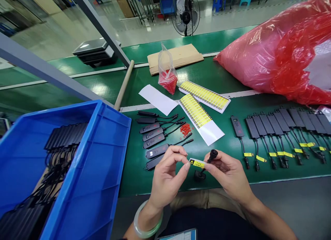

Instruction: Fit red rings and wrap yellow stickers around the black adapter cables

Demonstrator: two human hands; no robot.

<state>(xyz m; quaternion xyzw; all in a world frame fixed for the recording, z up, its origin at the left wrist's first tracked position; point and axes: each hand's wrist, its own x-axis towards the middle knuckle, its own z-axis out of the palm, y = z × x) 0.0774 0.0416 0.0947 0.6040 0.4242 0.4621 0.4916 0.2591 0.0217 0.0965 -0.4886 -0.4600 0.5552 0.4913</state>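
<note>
My left hand (169, 173) pinches one end of a small yellow label (197, 163) on a black cable. My right hand (227, 174) grips that cable just below its round black connector (213, 154), near the front edge of the green bench (139, 178). Both hands are closed. Several unlabelled black controller units (153, 134) with cables lie just beyond my left hand. A small heap of red rings (185, 129) sits beside their plugs. Two sheets of yellow labels (196, 111) lie further back.
A blue crate (103, 157) holding black units stands at the left. A row of labelled black units (279, 124) runs along the right. Behind are a big red plastic bag (279, 50), a small clear bag of red rings (168, 78), brown cardboard (178, 55) and a fan (185, 14).
</note>
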